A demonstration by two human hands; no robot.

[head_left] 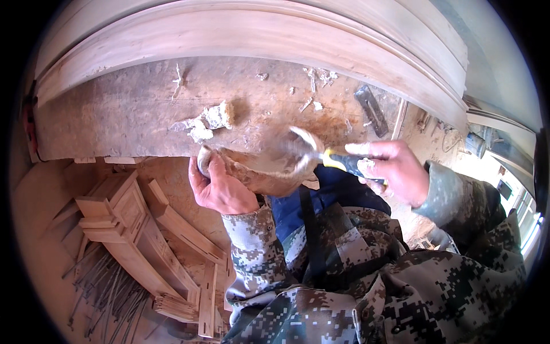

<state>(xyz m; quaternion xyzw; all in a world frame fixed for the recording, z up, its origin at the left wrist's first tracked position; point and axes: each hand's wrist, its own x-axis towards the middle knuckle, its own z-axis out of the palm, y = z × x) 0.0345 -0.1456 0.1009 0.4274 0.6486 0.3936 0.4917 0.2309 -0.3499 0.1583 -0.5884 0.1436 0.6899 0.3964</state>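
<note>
My left hand (224, 186) is closed around the left end of a brown, bowl-like container (264, 179), tilted at the near edge of the workbench. Pale, dried residue crusts its rim and inside. In my right hand (398, 169) is a putty knife (344, 163) with a black and yellow handle. Its blade reaches over the container's right side and is blurred by motion, so whether it touches the rim I cannot tell. White residue sticks to my right fingers. Just beyond the container, a crumbly whitish lump (216, 116) lies on the bench.
The worn wooden bench (132, 109) carries pale scraps (321, 77) and a dark slotted metal piece (371, 110). Long pale boards (229, 31) run along its far side. At lower left stand wooden frame pieces (154, 241) beside several thin rods (112, 292).
</note>
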